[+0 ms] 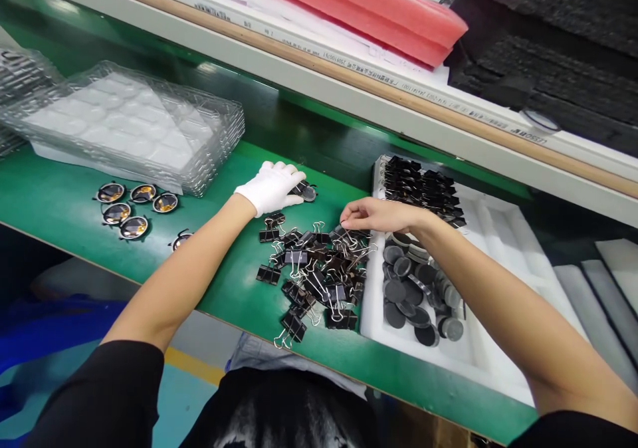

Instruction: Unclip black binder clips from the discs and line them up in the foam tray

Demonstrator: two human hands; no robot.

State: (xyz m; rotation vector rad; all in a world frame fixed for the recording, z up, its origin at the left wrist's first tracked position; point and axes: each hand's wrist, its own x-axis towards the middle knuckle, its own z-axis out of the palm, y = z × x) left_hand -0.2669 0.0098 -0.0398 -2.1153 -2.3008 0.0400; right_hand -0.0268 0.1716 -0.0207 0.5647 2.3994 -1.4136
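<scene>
My left hand [272, 187], in a white glove, has its thumb and fingers around a dark round disc [310, 194] with black clip parts beside it; the glove hides some of it. My bare right hand [371, 215] pinches at the upper right edge of a pile of black binder clips [314, 255], its fingertips on one binder clip [341, 233]. The clips have silver wire handles and lie heaped between my forearms. Right of the pile, loose dark and grey discs [411, 295] fill part of a white foam tray [371, 302].
Black binder clips [421, 189] stand in rows at the tray's far end. Several round pieces with amber centres [133, 227] lie at left, before stacked clear plastic trays [199, 159]. A shelf edge [319, 56] crosses above, carrying pink foam [373, 16] and black foam [543, 42].
</scene>
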